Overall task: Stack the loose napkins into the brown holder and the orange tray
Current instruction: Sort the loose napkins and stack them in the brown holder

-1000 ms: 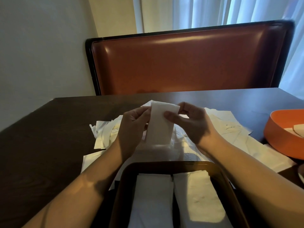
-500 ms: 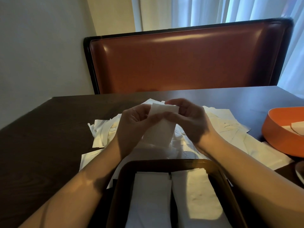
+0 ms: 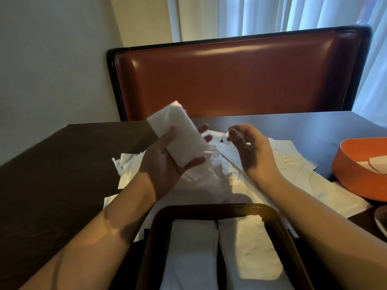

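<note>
The left hand (image 3: 167, 162) holds a folded napkin (image 3: 178, 132) between thumb and fingers, above the brown holder (image 3: 155, 231). The right hand (image 3: 249, 147), beside the napkin, is loosely open and holds nothing. The napkin looks light, soft and easy to unfold, so gripping across both long edges seems best.

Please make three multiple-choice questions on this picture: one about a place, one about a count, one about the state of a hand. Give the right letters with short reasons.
1. Where does the orange tray stand?
A. at the table's right edge
B. on the seat
C. inside the brown holder

2. How many stacks of napkins lie side by side in the brown holder?
A. one
B. two
C. four

3. What is the left hand doing?
A. resting flat on the table
B. holding a folded napkin
C. gripping the holder's rim

Answers: 1 A, the tray sits far right on the table; 2 B, two white stacks show; 3 B, the folded napkin lies in its palm, while the right hand is apart, holding nothing.
</note>
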`<state>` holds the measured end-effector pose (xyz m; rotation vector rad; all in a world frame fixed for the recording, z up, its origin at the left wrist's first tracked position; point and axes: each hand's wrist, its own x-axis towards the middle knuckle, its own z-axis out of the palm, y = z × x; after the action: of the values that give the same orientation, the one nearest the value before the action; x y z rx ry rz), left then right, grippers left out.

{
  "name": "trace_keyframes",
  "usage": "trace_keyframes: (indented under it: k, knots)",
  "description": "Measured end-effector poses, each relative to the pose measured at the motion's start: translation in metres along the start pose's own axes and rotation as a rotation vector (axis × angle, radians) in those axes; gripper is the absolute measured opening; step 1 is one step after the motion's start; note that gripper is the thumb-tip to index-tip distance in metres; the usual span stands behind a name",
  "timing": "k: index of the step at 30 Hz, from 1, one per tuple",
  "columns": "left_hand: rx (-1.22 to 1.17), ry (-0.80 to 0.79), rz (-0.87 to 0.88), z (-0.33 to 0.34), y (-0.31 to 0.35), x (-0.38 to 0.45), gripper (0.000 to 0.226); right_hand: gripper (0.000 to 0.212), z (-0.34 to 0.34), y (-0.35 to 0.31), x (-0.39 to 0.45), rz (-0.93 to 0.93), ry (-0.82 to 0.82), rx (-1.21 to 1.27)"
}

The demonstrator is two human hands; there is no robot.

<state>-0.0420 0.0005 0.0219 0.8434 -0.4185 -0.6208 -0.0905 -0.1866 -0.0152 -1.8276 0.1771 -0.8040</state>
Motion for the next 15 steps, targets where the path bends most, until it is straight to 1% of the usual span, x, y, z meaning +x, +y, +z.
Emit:
trace_keyframes:
  k: [3, 5, 7, 9, 12, 14, 15]
  knots:
    - [-0.104, 0.028, 0.05, -0.005, 0.007, 0.002, 0.044, 0.038, 0.0, 0.011, -0.002, 0.019, -0.056, -0.108]
    - [-0.091, 0.089, 0.061, -0.005, 0.008, 0.002, 0.043, 0.027, 0.006, 0.013, -0.003, 0.026, -0.103, -0.118]
    - [-0.05, 0.16, 0.065, -0.003, 0.007, 0.002, 0.043, 0.018, 0.013, 0.01, -0.005, 0.032, -0.144, -0.196]
    - [-0.016, 0.184, 0.062, -0.003, 0.006, 0.001, 0.046, 0.024, 0.018, 0.009, -0.007, 0.034, -0.135, -0.254]
    - [0.02, 0.202, 0.061, -0.004, 0.006, 0.002, 0.047, 0.046, 0.023, 0.006, -0.009, 0.123, -0.08, -0.238]
    - [0.045, 0.201, 0.061, -0.006, 0.006, 0.003, 0.043, 0.05, 0.024, 0.005, -0.008, 0.175, -0.105, -0.224]
    - [0.054, 0.199, 0.059, -0.007, 0.005, 0.004, 0.041, 0.046, 0.025, 0.005, -0.007, 0.176, -0.149, -0.225]
